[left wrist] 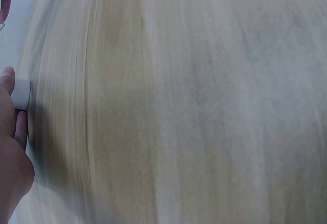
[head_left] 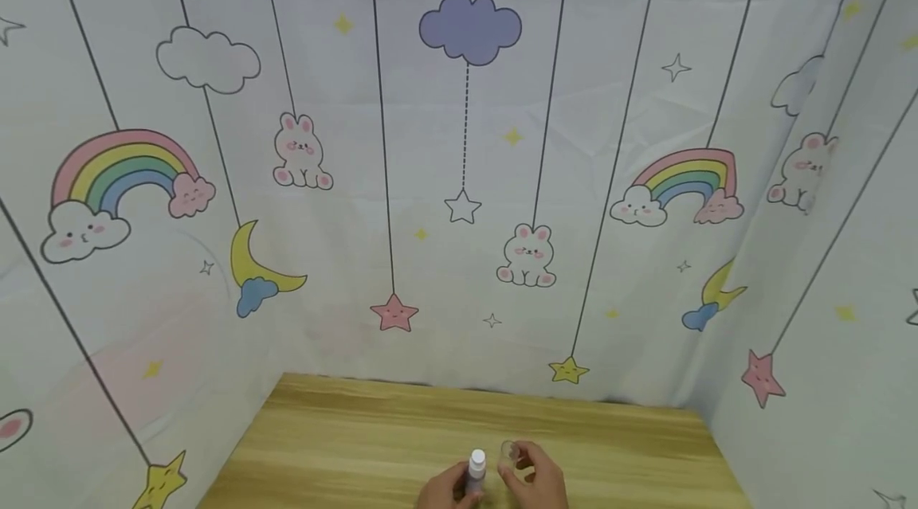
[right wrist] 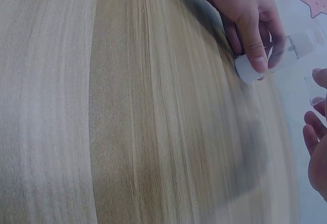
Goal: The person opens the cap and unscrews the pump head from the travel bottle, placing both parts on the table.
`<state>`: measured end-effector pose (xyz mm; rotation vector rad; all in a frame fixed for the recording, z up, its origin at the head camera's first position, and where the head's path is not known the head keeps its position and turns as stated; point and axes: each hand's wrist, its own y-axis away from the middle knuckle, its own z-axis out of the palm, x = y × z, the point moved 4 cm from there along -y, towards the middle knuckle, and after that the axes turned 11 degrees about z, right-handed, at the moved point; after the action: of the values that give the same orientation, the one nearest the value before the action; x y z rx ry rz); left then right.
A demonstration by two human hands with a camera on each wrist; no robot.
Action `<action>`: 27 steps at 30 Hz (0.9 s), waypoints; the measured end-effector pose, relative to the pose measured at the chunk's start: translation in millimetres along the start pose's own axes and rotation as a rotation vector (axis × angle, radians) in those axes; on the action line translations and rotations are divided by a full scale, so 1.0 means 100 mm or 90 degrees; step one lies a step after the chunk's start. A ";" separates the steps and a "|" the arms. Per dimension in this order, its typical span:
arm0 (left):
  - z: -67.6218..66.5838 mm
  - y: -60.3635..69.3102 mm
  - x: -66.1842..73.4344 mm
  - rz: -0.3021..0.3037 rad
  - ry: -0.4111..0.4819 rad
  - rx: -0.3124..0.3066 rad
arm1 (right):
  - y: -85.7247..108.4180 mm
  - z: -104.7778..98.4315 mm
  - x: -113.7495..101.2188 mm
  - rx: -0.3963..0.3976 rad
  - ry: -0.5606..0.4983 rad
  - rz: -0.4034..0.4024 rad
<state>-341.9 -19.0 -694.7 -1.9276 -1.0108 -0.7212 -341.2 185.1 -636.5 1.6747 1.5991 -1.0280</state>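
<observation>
The bottle (head_left: 476, 472) is held white top (head_left: 477, 456) up over the near middle of the table (head_left: 344, 433), grasped by the curled fingers of the left hand (head_left: 441, 489); whether its base is resting there cannot be told. Just to its right, apart from it, the clear cap (head_left: 510, 451) is pinched by the right hand (head_left: 539, 480). The bottle should probably be steadied low, with the cap gripped lightly and kept in line with the top. Beyond, the far side is closed off by a printed cloth (head_left: 459, 127).
</observation>
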 end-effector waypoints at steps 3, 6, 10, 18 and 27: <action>0.00 0.00 0.00 -0.005 0.002 -0.004 | 0.01 0.01 0.01 0.000 -0.004 -0.002; 0.00 0.00 0.01 -0.012 0.009 -0.009 | 0.02 0.01 0.01 0.002 -0.006 -0.003; 0.00 0.00 0.02 -0.019 0.014 -0.012 | 0.03 0.01 0.01 0.008 -0.001 -0.001; 0.00 0.00 0.00 -0.013 0.008 -0.013 | 0.02 0.03 0.05 0.015 0.000 -0.003; 0.01 0.00 -0.02 -0.002 -0.007 -0.008 | 0.03 0.04 0.06 0.015 -0.003 -0.027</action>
<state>-342.8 -18.8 -696.4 -1.9428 -1.0194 -0.7202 -339.0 184.2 -643.9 1.6598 1.6316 -1.0742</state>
